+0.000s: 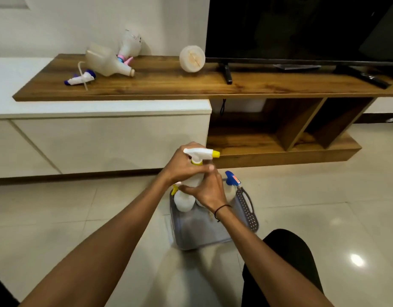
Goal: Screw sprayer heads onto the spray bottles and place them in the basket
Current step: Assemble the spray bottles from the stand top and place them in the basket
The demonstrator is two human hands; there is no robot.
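Above the grey basket (246, 209) on the tiled floor (80, 218), both hands met around one white spray bottle (194, 179) topped by a white sprayer head (200, 153) with a yellow nozzle and yellow collar. The left hand (182, 166) was clenched around the neck just under the sprayer head, and the right hand (210, 189) wrapped the bottle's body from the near side, fingers spread across it. A thin black band (222, 209) circled the right wrist.

Inside the basket, a second white bottle (184, 201) with a yellow trigger stood at the left, and a bottle with a blue sprayer head (232, 178) stood at the far right, beside the perforated handle. Most of the basket's near half was bare.

Up on the wooden shelf (169, 85), at its left end, a clear bottle without a head (107, 63) lay on its side, a loose purple-and-white sprayer head (81, 79) with its dip tube lay just beside it, and another bottle with a pink and blue sprayer (130, 46) lay behind. A round pale object (192, 59) stood near the television (301, 27).
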